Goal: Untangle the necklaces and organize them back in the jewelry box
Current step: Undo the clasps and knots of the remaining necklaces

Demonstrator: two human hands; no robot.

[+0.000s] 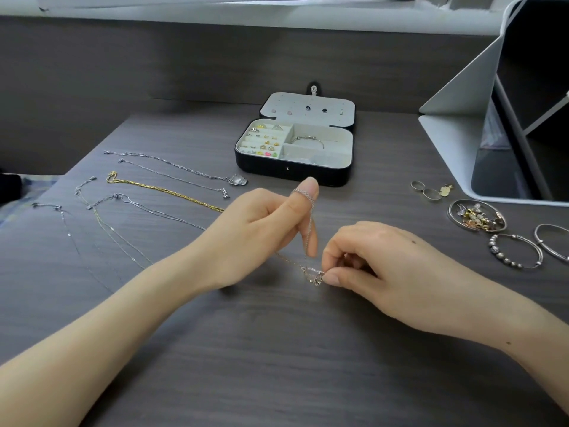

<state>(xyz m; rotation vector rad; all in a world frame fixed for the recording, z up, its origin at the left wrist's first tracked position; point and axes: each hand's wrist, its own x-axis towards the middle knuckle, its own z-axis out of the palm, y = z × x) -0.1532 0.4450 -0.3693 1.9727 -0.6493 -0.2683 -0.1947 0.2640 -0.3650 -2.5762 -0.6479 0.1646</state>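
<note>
A thin silver chain (310, 224) is looped over the raised thumb of my left hand (258, 229) and hangs down to a small knot with a pendant (315, 277). My right hand (378, 260) pinches that knot between thumb and forefinger just above the table. The black jewelry box (292, 172) stands open behind my hands, with rings and earrings in its left slots and a bangle in a right compartment. Several untangled necklaces lie in rows on the left, among them a gold twisted chain (166, 192) and a silver chain with a pendant (175, 166).
Bangles and a beaded bracelet (514, 251) lie at the right, beside a ring of charms (477, 217) and two rings (425, 189). A white folding stand with a dark screen (462, 100) occupies the back right. The dark wood table (277, 349) extends toward me.
</note>
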